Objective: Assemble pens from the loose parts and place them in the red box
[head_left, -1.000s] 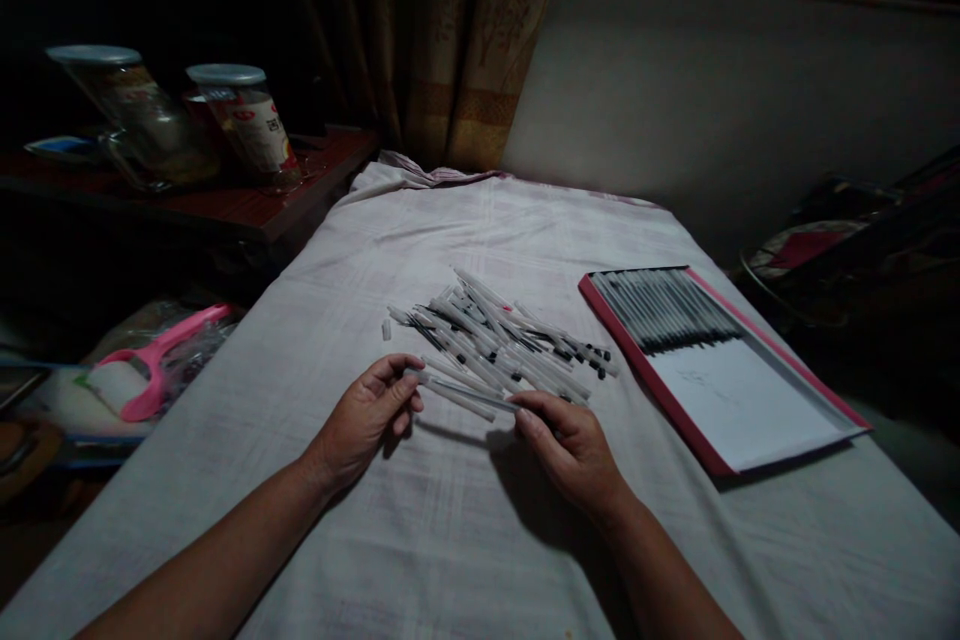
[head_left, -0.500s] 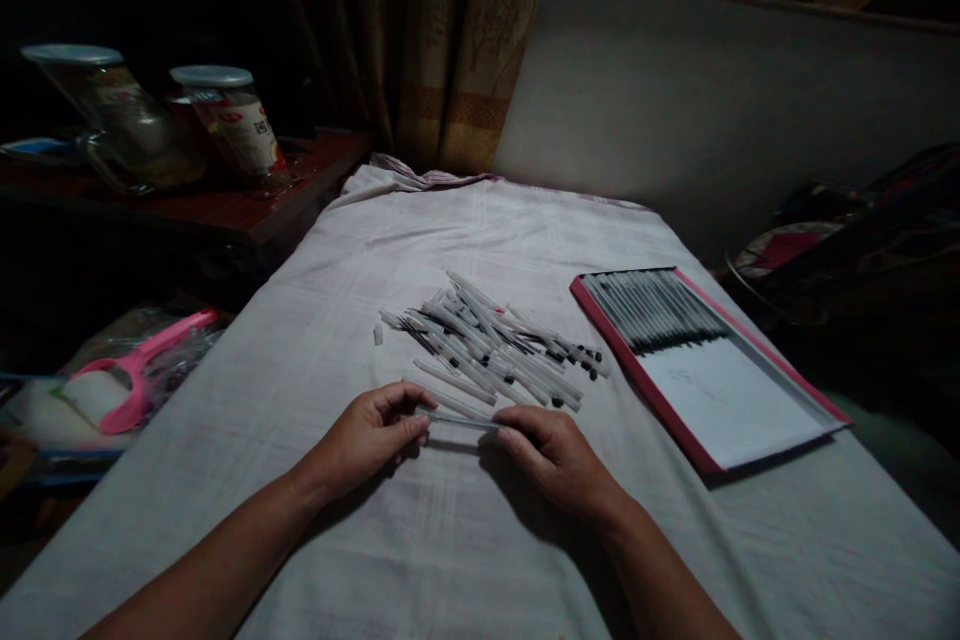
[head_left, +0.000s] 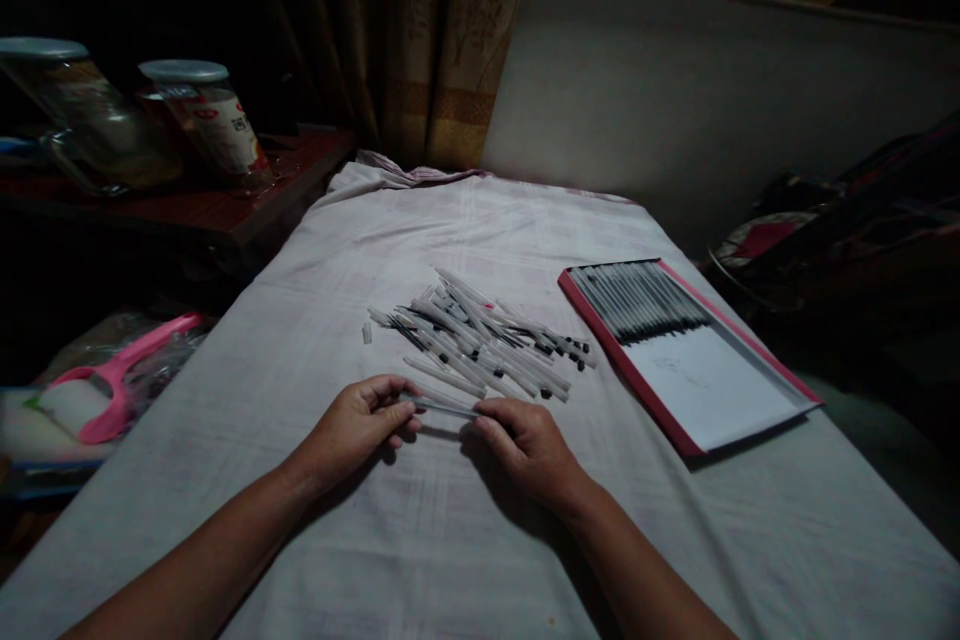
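Both hands pinch one slim, translucent pen (head_left: 444,408) just in front of a loose pile. My left hand (head_left: 369,417) is closed on the left end, thumb against fingers. My right hand (head_left: 526,442) grips the right end in the same way. Fingers cover both ends of the pen, so its tip cannot be made out. Behind it lie pen parts (head_left: 480,330) in a heap: pale translucent barrels, thin dark refills and small black caps. A short clear cap (head_left: 367,333) lies apart at the heap's left.
An open red-edged box (head_left: 694,390) on the right holds a row of pens (head_left: 637,300) across its far half. Everything rests on a pale cloth (head_left: 420,540). A dark side table (head_left: 247,210) with lidded jars (head_left: 217,120) stands left; below is a pink plastic item (head_left: 112,380).
The whole scene has shifted slightly left in view as the camera turned. Both hands keep their hold on the pen, with little visible change in their grip.
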A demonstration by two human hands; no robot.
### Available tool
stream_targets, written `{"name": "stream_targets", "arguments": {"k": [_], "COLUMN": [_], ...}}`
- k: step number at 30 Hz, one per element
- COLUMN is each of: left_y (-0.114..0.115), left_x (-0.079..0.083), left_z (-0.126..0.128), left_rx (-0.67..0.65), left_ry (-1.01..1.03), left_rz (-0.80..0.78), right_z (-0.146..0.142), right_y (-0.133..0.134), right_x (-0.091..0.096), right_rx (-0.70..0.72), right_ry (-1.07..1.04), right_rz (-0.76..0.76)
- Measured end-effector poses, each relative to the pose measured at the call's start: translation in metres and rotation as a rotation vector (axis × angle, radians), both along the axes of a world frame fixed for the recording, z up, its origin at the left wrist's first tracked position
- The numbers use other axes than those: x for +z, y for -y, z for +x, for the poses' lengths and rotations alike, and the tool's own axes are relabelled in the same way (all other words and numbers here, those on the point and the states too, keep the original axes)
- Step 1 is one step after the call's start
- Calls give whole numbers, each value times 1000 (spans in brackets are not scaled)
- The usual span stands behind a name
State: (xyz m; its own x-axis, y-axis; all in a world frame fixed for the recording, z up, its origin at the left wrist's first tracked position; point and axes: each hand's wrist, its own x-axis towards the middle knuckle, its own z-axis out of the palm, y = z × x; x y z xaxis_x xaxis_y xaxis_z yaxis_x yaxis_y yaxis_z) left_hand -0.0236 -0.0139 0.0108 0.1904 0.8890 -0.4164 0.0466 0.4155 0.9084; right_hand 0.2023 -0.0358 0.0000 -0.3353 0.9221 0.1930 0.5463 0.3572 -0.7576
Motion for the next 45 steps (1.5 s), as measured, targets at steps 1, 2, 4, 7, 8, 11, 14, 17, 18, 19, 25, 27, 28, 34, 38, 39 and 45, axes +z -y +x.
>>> {"name": "stream_targets", "arguments": {"k": [1, 2, 4, 7, 8, 11, 14, 17, 18, 19, 25, 27, 28, 34, 38, 39, 45], "left_y": [0, 0, -1, -1, -1, -2, -3, -6, -8, -9, -17, -18, -18, -19, -19, -19, -20], "left_x": [0, -1, -3, -8, -9, -9, -5, -1, 1, 2, 4, 4, 3, 3, 4, 5, 9], "left_z": [0, 0, 1, 2, 2, 4, 2, -5, -8, -11, -25, -27, -27, -26, -26, -26, -26], "left_rx": [-5, -9, -13, 8, 18, 50, 95, 118, 108, 92, 4, 10, 14, 36, 40, 43, 77], "left_ry": [6, 10, 12, 11, 18, 82, 164, 207, 223, 243, 398, 430, 440, 463, 474, 477, 502], "left_rz": [1, 3, 5, 12, 16, 34, 60, 56, 40, 18, -109, -116, -116, -123, -132, -136, -142], "right_z": [0, 0, 0, -2, -3, 0, 26, 76, 95, 112, 157, 154, 151, 146, 143, 139, 75], "right_y": [0, 0, -1, 1, 1, -1, -16, -45, -56, -67, -107, -112, -113, -114, -111, -110, -100], "right_x": [0, 0, 0, 0, 0, 3, 9, 18, 21, 25, 31, 27, 25, 16, 21, 23, 22], "right_rx": [4, 7, 7, -17, -22, -56, -242, -575, -678, -778, -1089, -1096, -1092, -1062, -1028, -1016, -569], "right_ry": [11, 21, 32, 30, 29, 10, -82, -103, -54, 16, 436, 512, 534, 573, 585, 576, 473], "right_rz": [5, 10, 17, 19, 18, 72, 233, 358, 364, 337, 44, -23, -45, -46, 46, 93, 321]}}
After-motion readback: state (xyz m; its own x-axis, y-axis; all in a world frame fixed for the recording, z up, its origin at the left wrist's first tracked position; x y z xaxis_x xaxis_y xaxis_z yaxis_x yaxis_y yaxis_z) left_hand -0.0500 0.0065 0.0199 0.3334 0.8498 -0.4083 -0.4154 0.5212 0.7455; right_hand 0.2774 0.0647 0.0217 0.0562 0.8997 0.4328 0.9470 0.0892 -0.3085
